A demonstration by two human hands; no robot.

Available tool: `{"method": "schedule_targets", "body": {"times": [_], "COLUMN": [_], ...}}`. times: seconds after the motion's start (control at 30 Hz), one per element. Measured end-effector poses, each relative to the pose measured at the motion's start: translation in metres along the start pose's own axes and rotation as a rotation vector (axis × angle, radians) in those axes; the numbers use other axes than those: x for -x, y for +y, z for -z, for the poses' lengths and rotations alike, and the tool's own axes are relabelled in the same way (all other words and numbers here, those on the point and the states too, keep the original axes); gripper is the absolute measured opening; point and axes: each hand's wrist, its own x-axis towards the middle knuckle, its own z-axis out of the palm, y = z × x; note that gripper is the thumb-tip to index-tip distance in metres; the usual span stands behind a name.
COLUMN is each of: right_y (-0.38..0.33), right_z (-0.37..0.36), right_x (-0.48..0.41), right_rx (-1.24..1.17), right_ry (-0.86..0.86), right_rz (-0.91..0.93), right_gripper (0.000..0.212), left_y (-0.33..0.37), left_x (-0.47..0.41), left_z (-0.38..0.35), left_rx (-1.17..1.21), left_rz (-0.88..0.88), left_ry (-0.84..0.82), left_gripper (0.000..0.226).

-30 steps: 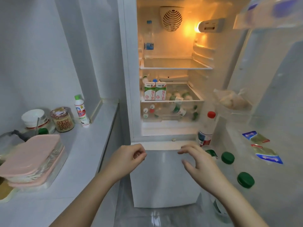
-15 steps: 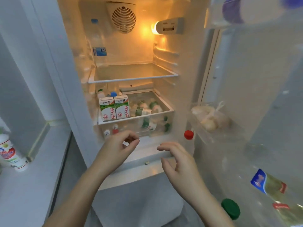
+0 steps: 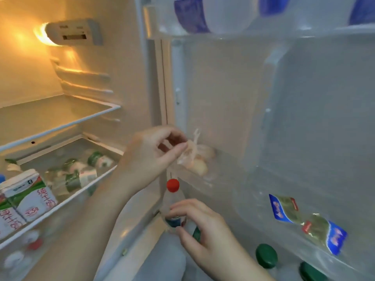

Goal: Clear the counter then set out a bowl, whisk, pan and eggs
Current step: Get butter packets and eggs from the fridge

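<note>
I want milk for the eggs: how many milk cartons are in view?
2, side by side at the front of the lower shelf: one carton, the other left of it, cut by the frame edge. Others may be hidden.

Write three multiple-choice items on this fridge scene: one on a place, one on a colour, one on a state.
1. Where is the bag of eggs?
A. on the door shelf
B. in the bottom drawer
C. on the glass shelf

2. What colour is the bottle cap just below the left hand?
A. green
B. red
C. blue

3. What state is the fridge light in?
A. off
B. on
C. covered by a box

Answers:
1. A, the bag sits in the clear shelf on the open door.
2. B, that cap is plainly red.
3. B, it glows yellow on the inner wall.
</note>
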Motion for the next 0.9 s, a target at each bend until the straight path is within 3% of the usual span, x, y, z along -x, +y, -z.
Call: {"method": "schedule_targets", "body": {"times": [0.3, 0.67, 0.8, 0.9], "right_y": [-0.048, -0.081, -0.080, -0.084], "right_z": [0.022, 0.062, 0.098, 0.126], "right_x": [0.012, 0.020, 0.030, 0.038], "right_rx": [0.231, 0.557, 0.771, 0.933], "right_ry": [0.240, 0.619, 0.651, 0.504], "right_rz": [-0.100, -0.143, -0.368, -0.639], "right_gripper": [0.029, 0.025, 0.024, 0.023], "left_y": [-0.004, 0.025, 0.040, 0.054], "left_x": [-0.035, -0.044, -0.047, -0.050], "left_z": [-0.033, -0.060, -0.071, -0.080], "left_rx": [0.242, 0.316, 0.281, 0.183], "left_rz": [-0.241, -0.434, -0.567, -0.623], "left_ry": [-0.269, -0.565, -0.642, -0.702], "left_gripper": [0.004, 0.006, 0.009, 0.013]}}
